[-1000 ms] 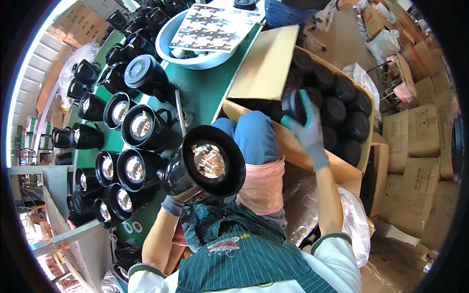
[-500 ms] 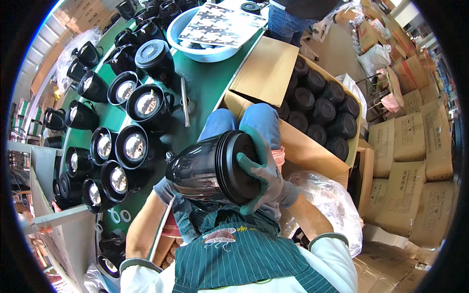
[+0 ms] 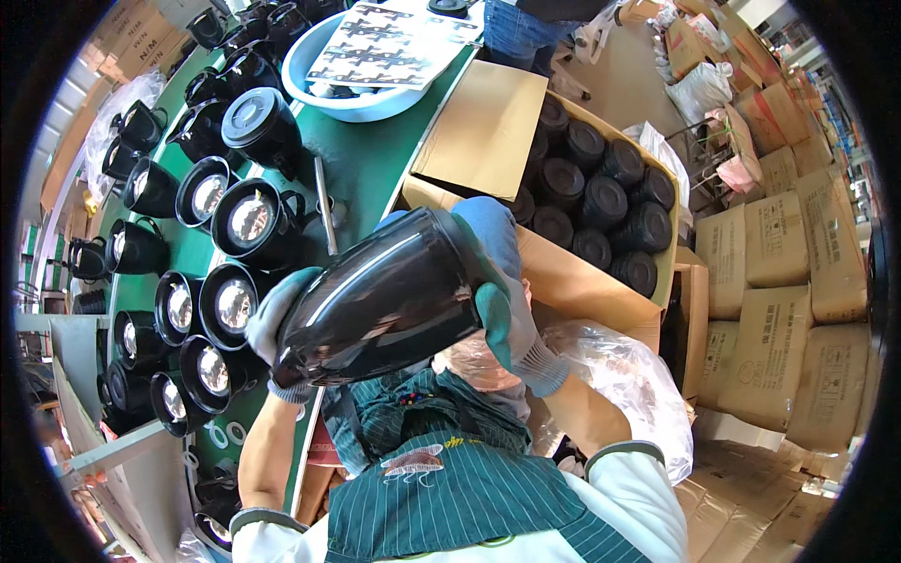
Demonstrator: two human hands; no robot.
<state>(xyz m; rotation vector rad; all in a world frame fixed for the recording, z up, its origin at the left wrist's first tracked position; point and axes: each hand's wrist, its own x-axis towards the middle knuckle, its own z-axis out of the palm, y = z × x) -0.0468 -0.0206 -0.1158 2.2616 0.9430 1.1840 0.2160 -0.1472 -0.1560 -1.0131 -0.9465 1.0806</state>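
A glossy black vacuum jug (image 3: 380, 296) lies tilted on its side above my lap, held between both gloved hands. My left hand (image 3: 282, 314) is wrapped round its narrow end at the left. On the wide end my right hand (image 3: 507, 319) grips with thumb and fingers; part of that hand is behind the jug. Both gloves are grey and green. To the left, on the green worktop, stand several open black jugs with shiny silver liners (image 3: 236, 306). Among them is one jug with a round grey-black cover (image 3: 255, 116). A thin metal rod (image 3: 326, 206) is beside it.
A blue basin (image 3: 298, 68) bears a printed sheet (image 3: 380, 47). At right, an open carton (image 3: 582, 281) holds several black round parts (image 3: 601, 202). Clear plastic (image 3: 624, 375) hangs below it. Stacked cartons (image 3: 774, 352) stand farther right. White rings (image 3: 235, 433) lie at lower left. Another person's jeans (image 3: 521, 36) show behind.
The jug has been raised and turned, its round end now facing away and its long side showing. My left hand has come into view on the narrow end. My right hand has shifted round the wide end.
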